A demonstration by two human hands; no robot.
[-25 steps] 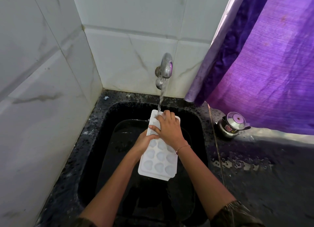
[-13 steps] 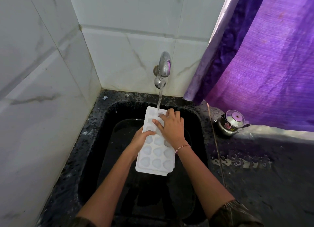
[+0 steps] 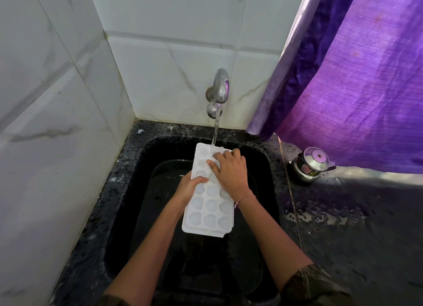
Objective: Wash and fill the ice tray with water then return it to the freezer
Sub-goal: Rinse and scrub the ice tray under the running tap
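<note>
Black sink (image 3: pixel 128 191), tap (image 3: pixel 220 86) running onto ice tray (image 3: pixel 209 216); left hand (image 3: pixel 188 186) grips edge, right hand (image 3: pixel 231 170) fingers (image 3: pixel 226 154) flat on top.

Corner of white marble-look tile: left wall (image 3: pixel 45 122), back wall (image 3: pixel 171 65). Chrome tap (image 3: pixel 220 88) on the back wall, over a black sink (image 3: pixel 128 191) set in a dark speckled desk (image 3: pixel 354 237), wet. Purple curtain (image 3: pixel 354 88) hangs right, glowing bright. Steel kettle (image 3: pixel 310 166) under its hem, on the desk.
</note>
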